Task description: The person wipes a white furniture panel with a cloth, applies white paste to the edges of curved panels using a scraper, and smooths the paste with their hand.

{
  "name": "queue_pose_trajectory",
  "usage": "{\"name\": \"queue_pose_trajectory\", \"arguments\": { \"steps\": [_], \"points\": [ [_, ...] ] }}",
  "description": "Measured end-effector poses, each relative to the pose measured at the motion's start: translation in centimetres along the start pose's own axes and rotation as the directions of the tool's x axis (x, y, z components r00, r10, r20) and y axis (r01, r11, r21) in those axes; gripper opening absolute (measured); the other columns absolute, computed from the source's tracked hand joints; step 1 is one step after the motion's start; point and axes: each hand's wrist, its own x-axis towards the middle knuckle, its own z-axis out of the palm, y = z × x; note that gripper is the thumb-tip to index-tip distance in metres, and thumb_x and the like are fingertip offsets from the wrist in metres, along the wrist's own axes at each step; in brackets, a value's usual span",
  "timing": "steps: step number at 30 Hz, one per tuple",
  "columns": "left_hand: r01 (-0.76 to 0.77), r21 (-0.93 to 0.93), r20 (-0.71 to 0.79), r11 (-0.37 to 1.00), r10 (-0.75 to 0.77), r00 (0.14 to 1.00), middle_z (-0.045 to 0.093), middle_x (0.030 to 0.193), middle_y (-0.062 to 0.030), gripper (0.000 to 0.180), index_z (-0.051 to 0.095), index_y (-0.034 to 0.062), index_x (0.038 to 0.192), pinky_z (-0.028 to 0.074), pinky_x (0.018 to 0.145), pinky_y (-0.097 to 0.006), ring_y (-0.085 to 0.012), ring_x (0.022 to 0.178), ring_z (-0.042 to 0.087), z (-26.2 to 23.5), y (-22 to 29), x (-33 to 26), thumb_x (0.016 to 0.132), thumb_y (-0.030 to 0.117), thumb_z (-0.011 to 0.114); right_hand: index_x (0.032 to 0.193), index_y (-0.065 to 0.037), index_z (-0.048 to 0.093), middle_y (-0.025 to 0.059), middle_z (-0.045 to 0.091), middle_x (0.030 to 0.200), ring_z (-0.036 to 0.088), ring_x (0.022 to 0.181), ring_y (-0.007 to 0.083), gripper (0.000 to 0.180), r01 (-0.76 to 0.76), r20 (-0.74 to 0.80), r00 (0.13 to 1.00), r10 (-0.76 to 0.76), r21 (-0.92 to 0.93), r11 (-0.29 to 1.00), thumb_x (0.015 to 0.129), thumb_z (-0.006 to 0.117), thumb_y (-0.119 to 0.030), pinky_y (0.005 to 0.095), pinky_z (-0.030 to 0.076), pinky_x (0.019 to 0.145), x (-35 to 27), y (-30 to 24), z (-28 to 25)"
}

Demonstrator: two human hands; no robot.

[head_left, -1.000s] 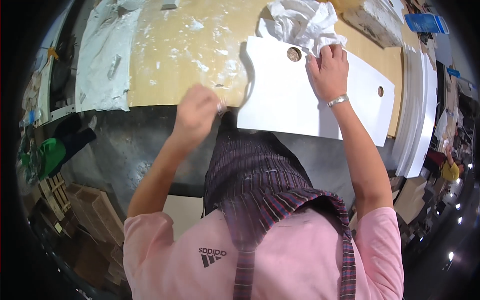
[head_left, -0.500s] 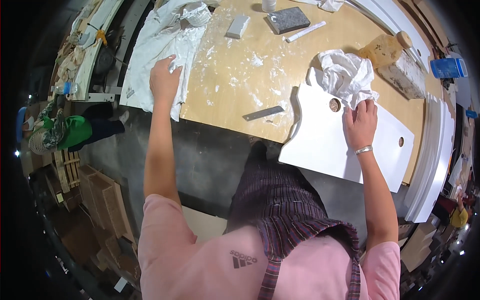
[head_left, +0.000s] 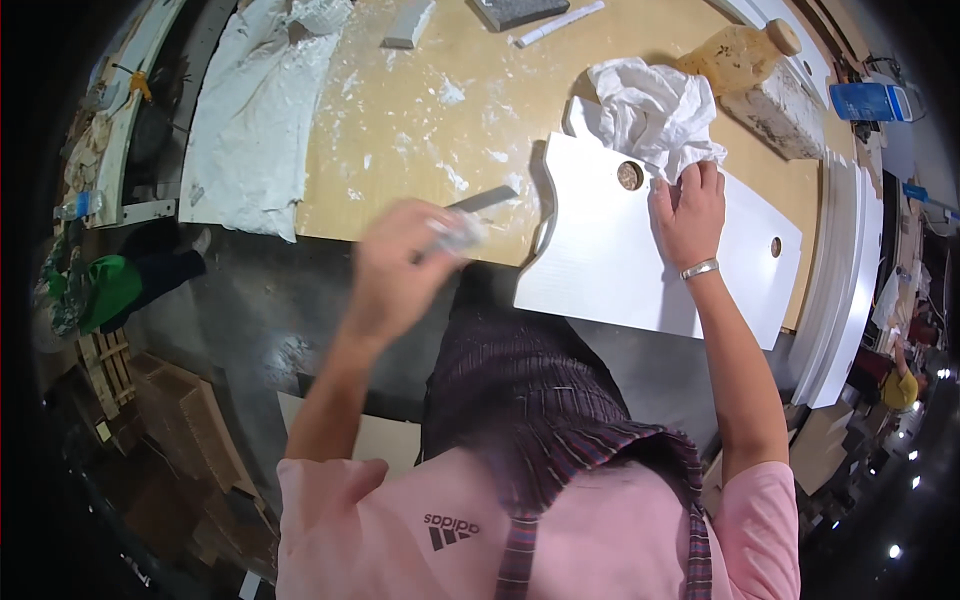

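My left hand (head_left: 400, 265), smeared by motion, is over the near edge of the table, closed around a small whitish lump (head_left: 458, 232) whose kind I cannot make out. Just beyond it lies a flat grey metal blade (head_left: 484, 199). My right hand (head_left: 692, 215) lies on a white shaped panel (head_left: 620, 260) with wavy left edge and two round holes. Its fingers are apart, the tips at the edge of a crumpled white cloth (head_left: 655, 108). The panel overhangs the table's front edge.
White-smeared sheeting (head_left: 250, 130) covers the left of the wooden table (head_left: 390, 140). Sanding blocks, a white marker (head_left: 560, 23), a yellowish bottle (head_left: 735, 60) and a stained white block (head_left: 775, 118) lie farther back. White boards (head_left: 845, 260) stand right. A person in green (head_left: 112, 290) is far left.
My left hand has left the white sheeting and swung right and nearer with a whitish lump in it. My right hand stays on the panel. The whole view has shifted.
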Motion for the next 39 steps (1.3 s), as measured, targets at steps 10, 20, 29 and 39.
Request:
{"name": "queue_pose_trajectory", "arguments": {
  "steps": [10, 20, 29, 39],
  "points": [
    [-0.035, -0.056, 0.076, 0.998, 0.040, 0.996, 0.061, 0.080, -0.0074, 0.020, 0.070, 0.0027, 0.085, 0.047, 0.070, -0.035, -0.0263, 0.076, 0.057, 5.0, -0.5, -3.3, 0.065, 0.000, 0.072, 0.089, -0.001, 0.054, 0.0152, 0.053, 0.101, 0.050, 0.091, 0.0345, 0.028, -0.033, 0.039, 0.999, 0.034, -0.034, 0.999, 0.080, 0.064, -0.026, 0.0447, 0.042, 0.080, -0.1, -0.2, -0.1],
    [-0.069, -0.071, 0.054, 0.995, 0.073, 0.996, 0.056, 0.077, -0.0100, 0.012, 0.065, 0.0001, 0.079, 0.045, 0.066, -0.038, -0.0281, 0.074, 0.055, 5.1, -0.3, -2.2, 0.068, 0.000, 0.070, 0.083, 0.000, 0.050, 0.0158, 0.050, 0.091, 0.048, 0.086, 0.0352, 0.029, 0.029, -0.016, 0.999, -0.030, -0.004, 1.000, 0.085, 0.062, -0.027, 0.0454, 0.042, 0.075, 0.2, -0.4, 0.1],
    [-0.094, 0.042, 0.197, 0.995, 0.084, 0.977, 0.055, 0.080, -0.0105, 0.014, 0.066, -0.0006, 0.083, 0.046, 0.071, -0.039, -0.0291, 0.080, 0.055, 4.9, 0.4, -1.0, 0.069, -0.001, 0.068, 0.087, -0.002, 0.055, 0.0135, 0.054, 0.099, 0.051, 0.090, 0.0331, 0.027, -0.013, 0.022, 1.000, 0.013, -0.010, 1.000, 0.080, 0.065, -0.026, 0.0437, 0.043, 0.079, 0.1, -0.4, 0.3],
    [-0.089, 0.079, 0.241, 0.993, 0.068, 0.968, 0.054, 0.079, -0.0122, 0.010, 0.062, -0.0032, 0.081, 0.044, 0.070, -0.036, -0.0290, 0.080, 0.054, 4.4, 0.7, -0.9, 0.071, -0.002, 0.064, 0.088, -0.002, 0.055, 0.0131, 0.054, 0.101, 0.051, 0.092, 0.0326, 0.029, -0.015, 0.015, 1.000, 0.015, -0.034, 0.999, 0.080, 0.065, -0.028, 0.0437, 0.043, 0.080, -0.1, 0.2, 0.4]
  ]
}}
